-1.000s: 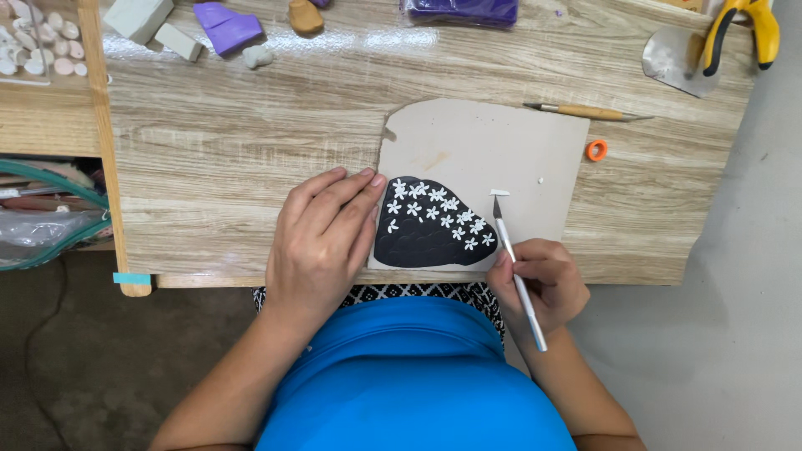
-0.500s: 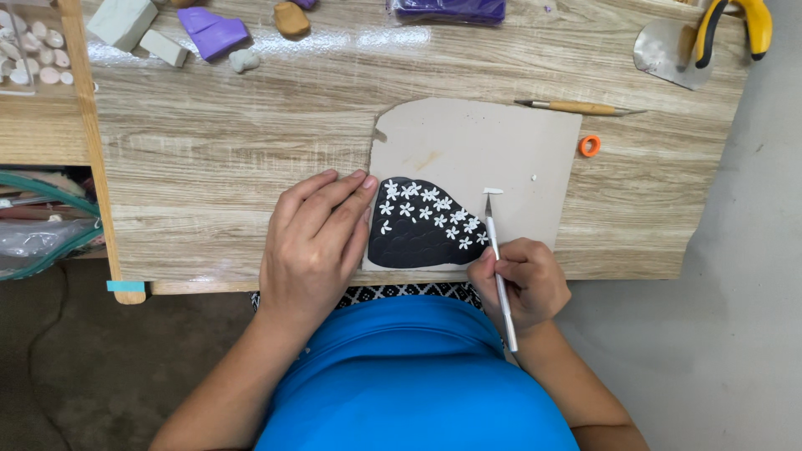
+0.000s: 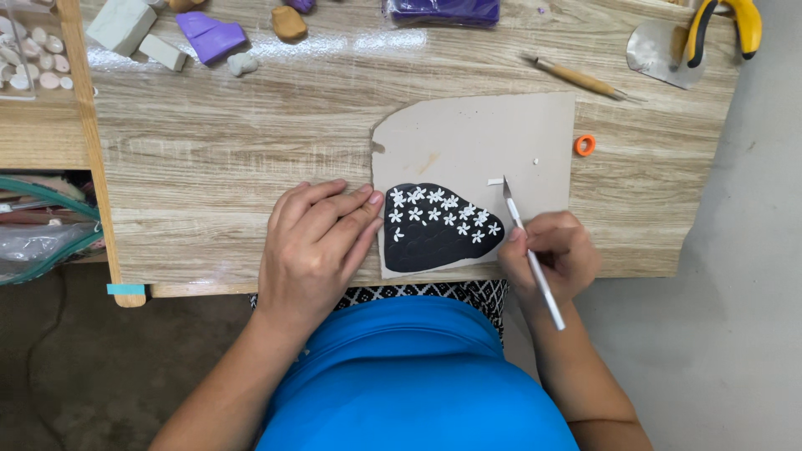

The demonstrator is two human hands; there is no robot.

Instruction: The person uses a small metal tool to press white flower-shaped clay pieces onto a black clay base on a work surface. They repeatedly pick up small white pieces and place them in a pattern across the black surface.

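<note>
A black clay slab (image 3: 430, 242) dotted with small white flowers lies on a piece of grey card (image 3: 476, 142) at the near edge of a wooden table (image 3: 251, 150). My left hand (image 3: 313, 246) rests flat on the table, its fingertips on the card's left edge beside the slab. My right hand (image 3: 555, 255) grips a thin white craft knife (image 3: 528, 250) like a pen. The blade tip points up, close to a tiny white clay strip (image 3: 495, 181) on the card just right of the slab.
An orange ring (image 3: 585, 145) lies right of the card. A wooden-handled tool (image 3: 576, 78), yellow-handled pliers (image 3: 723, 25) and a metal scraper (image 3: 660, 50) sit at the back right. Purple, tan and white clay lumps (image 3: 209, 35) lie at the back left. A shelf (image 3: 42, 125) adjoins the table's left.
My right hand with the knife has shifted slightly, the blade tip now near the small white strip. My left hand stays in place.
</note>
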